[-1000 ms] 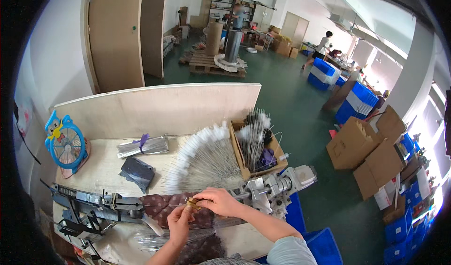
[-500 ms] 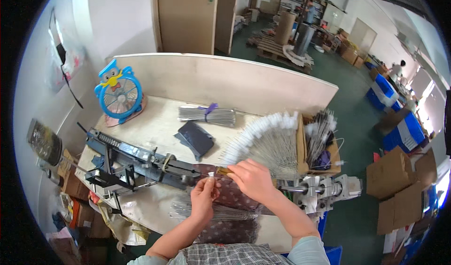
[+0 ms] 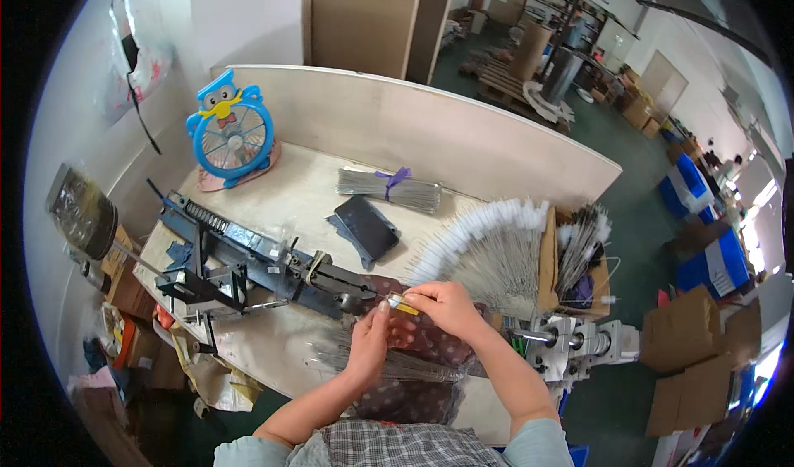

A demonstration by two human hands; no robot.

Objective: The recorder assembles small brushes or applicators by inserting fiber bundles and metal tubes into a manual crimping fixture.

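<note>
My left hand (image 3: pixel 374 341) is closed in a pinch at a small white piece (image 3: pixel 394 300) above the middle of the bench. My right hand (image 3: pixel 451 308) is closed around a slim yellow tool (image 3: pixel 406 306) whose exact kind is too small to make out. The tool's tip meets or nearly meets the white piece. Just left of my fingers lies the end of a long dark metal jig (image 3: pixel 277 260) with clamps. Beneath my hands a dark dotted cloth (image 3: pixel 413 402) carries a heap of thin wires (image 3: pixel 422 366).
White-tipped wire brushes (image 3: pixel 488 248) fan out at the back right, beside a cardboard box (image 3: pixel 547 268) of more brushes. A wire bundle (image 3: pixel 413 192), a dark phone (image 3: pixel 366 229) and a blue fan (image 3: pixel 234 136) stand farther back. A metal machine (image 3: pixel 583 343) is on the right.
The whole view has shifted, so the bench appears slightly rightward. My hands have come closer together, and the yellow tool now angles against or near the white piece.
</note>
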